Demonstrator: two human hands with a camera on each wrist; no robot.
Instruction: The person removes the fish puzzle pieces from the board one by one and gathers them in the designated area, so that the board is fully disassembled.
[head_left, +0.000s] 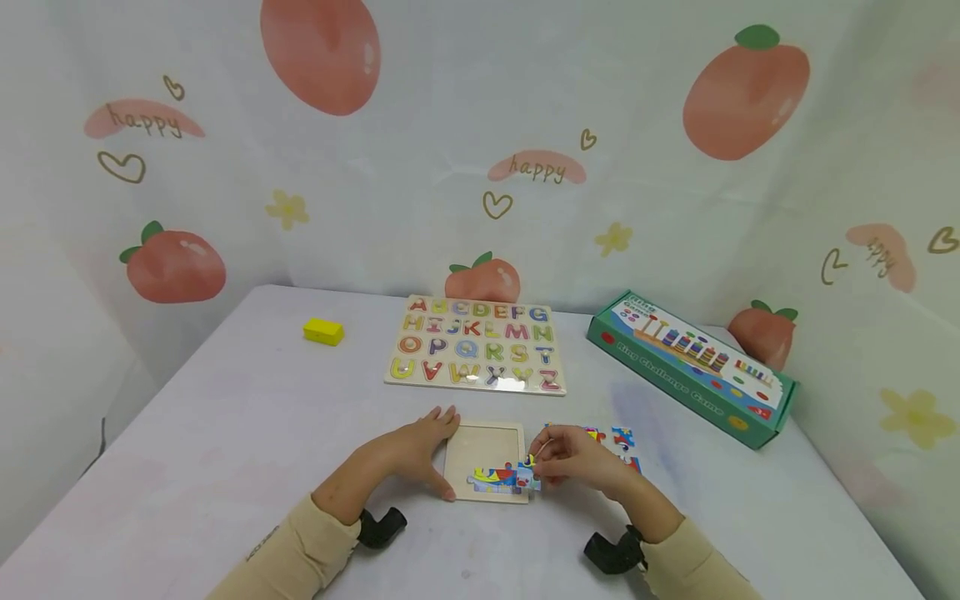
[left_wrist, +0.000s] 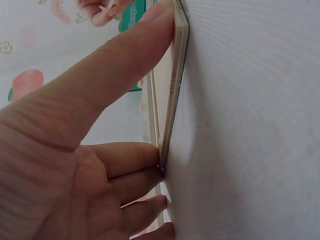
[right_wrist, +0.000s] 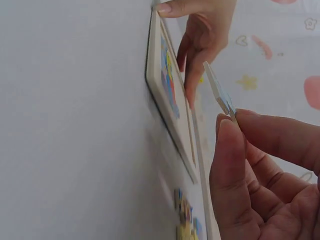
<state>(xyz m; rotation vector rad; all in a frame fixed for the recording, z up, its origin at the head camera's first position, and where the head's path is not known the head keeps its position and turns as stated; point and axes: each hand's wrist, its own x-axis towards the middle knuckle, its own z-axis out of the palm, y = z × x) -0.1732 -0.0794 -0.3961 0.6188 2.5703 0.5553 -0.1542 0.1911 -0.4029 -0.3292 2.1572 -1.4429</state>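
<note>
A shallow wooden puzzle tray (head_left: 483,443) lies on the table, with a few colourful joined pieces (head_left: 492,478) along its near side. My left hand (head_left: 416,451) steadies the tray's left side. In the left wrist view its thumb (left_wrist: 125,65) touches one corner, and the fingertips meet the edge further along. Between thumb and fingers, my right hand (head_left: 581,458) pinches a puzzle piece (head_left: 528,477) above the tray's near right corner. The right wrist view shows that piece (right_wrist: 218,90) tilted and raised clear of the tray.
Loose puzzle pieces (head_left: 623,437) lie right of the tray, partly hidden by my right hand. Behind stands a wooden alphabet board (head_left: 480,340). A yellow block (head_left: 323,332) sits at back left, and a green game box (head_left: 690,367) at back right.
</note>
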